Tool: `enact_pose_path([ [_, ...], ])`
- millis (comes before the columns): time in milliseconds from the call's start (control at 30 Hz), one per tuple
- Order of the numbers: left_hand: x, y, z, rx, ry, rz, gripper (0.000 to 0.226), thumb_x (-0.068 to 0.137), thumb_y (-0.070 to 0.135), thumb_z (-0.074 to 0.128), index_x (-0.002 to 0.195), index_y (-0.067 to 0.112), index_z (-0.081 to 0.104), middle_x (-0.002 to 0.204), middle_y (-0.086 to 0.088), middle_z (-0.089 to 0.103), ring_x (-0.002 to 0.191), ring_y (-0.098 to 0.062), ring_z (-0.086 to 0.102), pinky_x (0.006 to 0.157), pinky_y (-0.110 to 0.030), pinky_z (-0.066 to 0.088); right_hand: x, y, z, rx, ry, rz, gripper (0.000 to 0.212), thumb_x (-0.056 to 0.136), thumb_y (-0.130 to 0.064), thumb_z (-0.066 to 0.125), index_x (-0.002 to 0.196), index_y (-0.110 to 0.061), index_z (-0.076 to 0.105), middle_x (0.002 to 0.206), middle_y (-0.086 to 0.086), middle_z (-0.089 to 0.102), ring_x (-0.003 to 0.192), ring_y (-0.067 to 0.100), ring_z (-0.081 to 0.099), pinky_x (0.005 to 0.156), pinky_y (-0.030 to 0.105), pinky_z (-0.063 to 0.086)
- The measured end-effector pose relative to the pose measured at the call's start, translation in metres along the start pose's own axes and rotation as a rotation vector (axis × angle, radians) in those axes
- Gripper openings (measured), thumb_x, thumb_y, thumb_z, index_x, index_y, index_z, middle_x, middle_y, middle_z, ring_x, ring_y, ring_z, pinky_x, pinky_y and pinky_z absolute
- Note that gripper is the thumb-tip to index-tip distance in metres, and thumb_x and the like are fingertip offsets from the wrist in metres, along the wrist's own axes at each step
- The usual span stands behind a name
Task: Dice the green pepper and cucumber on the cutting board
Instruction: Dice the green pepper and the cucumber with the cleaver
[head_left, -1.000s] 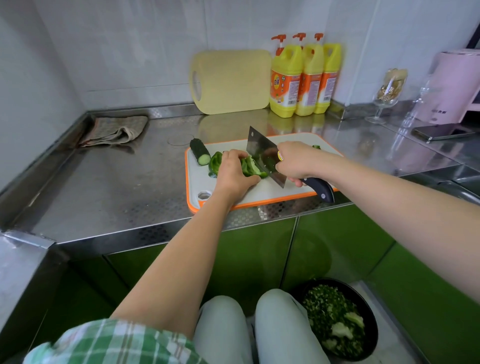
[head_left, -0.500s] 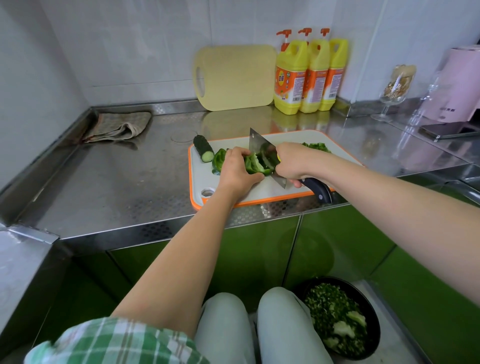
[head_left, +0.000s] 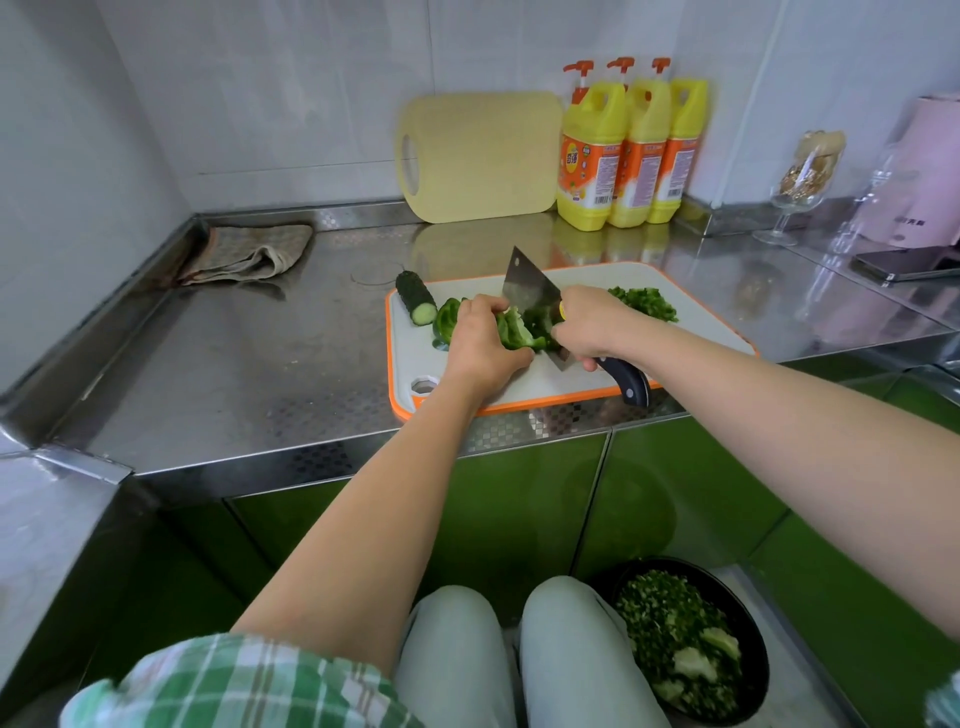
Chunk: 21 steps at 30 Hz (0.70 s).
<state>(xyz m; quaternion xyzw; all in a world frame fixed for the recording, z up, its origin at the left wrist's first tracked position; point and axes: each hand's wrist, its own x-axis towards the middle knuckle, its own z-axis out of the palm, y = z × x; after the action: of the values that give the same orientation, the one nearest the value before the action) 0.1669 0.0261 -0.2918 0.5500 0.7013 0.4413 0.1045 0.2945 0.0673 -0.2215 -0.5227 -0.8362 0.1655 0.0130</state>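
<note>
I see my left hand (head_left: 480, 343) set on the green pepper (head_left: 514, 332), fingers curled down and pressed together over it, pinning it to the white cutting board (head_left: 524, 387) with the orange rim. A curved part of the pepper sticks out to the left of the knuckles. My right hand (head_left: 592, 325) grips the cleaver (head_left: 527, 288), fingers wrapped tight round the front of the handle. The black end of the handle (head_left: 626, 382) juts out toward the board's near edge. The blade stands on edge, tip pointing away from me, with its lower part in the pepper just beside my left fingertips. I cannot tell whether the edge has reached the board. The cucumber (head_left: 415, 301), a short dark piece with a pale cut face turned toward me, lies at the board's far left corner, apart from both hands. A pile of diced pepper (head_left: 644, 304) sits on the board behind my right wrist. The board rests on the steel tabletop (head_left: 260, 358) near its front edge. Farther back I see a crumpled cloth (head_left: 249, 254) on the left, a yellow board (head_left: 483, 156) leaning on the wall, and three yellow pump bottles (head_left: 623, 156) beside it. Below, near my knees, a black bowl (head_left: 756, 629) on the floor holds chopped greens.
</note>
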Motion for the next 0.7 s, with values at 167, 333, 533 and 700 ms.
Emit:
enact_pose_path([
  [167,0.0,0.0,0.0,0.006,-0.019,-0.008,0.068,0.072,0.021,0.081,0.129,0.01,0.045,0.125,-0.006,0.044,0.11,-0.017,0.047,0.09,-0.02,0.036,-0.001,0.014,-0.01,0.106,0.073,-0.015,0.022,0.084,0.004,0.052,0.103,0.01,0.06,0.066,0.021,0.065,0.059,0.031,0.059,0.06,0.032,0.048],
  [333,-0.002,0.004,-0.001,0.017,-0.029,-0.003,0.064,0.075,0.018,0.075,0.131,0.009,0.045,0.125,-0.006,0.043,0.111,-0.018,0.046,0.092,-0.021,0.036,-0.011,0.012,-0.031,0.083,0.088,-0.057,0.022,0.087,0.002,0.05,0.107,0.005,0.054,0.082,0.025,0.071,0.058,0.029,0.06,0.052,0.028,0.044],
  [533,-0.002,0.003,-0.002,0.006,-0.027,0.001,0.059,0.075,0.013,0.074,0.127,0.009,0.046,0.122,-0.006,0.045,0.109,-0.019,0.047,0.09,-0.02,0.035,-0.018,0.009,-0.02,-0.035,-0.015,-0.043,0.02,0.085,0.004,0.052,0.103,0.01,0.06,0.063,0.016,0.063,0.055,0.028,0.055,0.051,0.027,0.04],
  [700,-0.001,0.001,-0.001,0.001,-0.02,-0.001,0.062,0.074,0.013,0.075,0.129,0.009,0.046,0.124,-0.007,0.047,0.11,-0.019,0.048,0.092,-0.022,0.037,-0.017,0.009,-0.021,-0.003,0.016,-0.054,0.02,0.085,0.006,0.048,0.102,0.005,0.057,0.058,0.014,0.061,0.05,0.025,0.054,0.049,0.026,0.041],
])
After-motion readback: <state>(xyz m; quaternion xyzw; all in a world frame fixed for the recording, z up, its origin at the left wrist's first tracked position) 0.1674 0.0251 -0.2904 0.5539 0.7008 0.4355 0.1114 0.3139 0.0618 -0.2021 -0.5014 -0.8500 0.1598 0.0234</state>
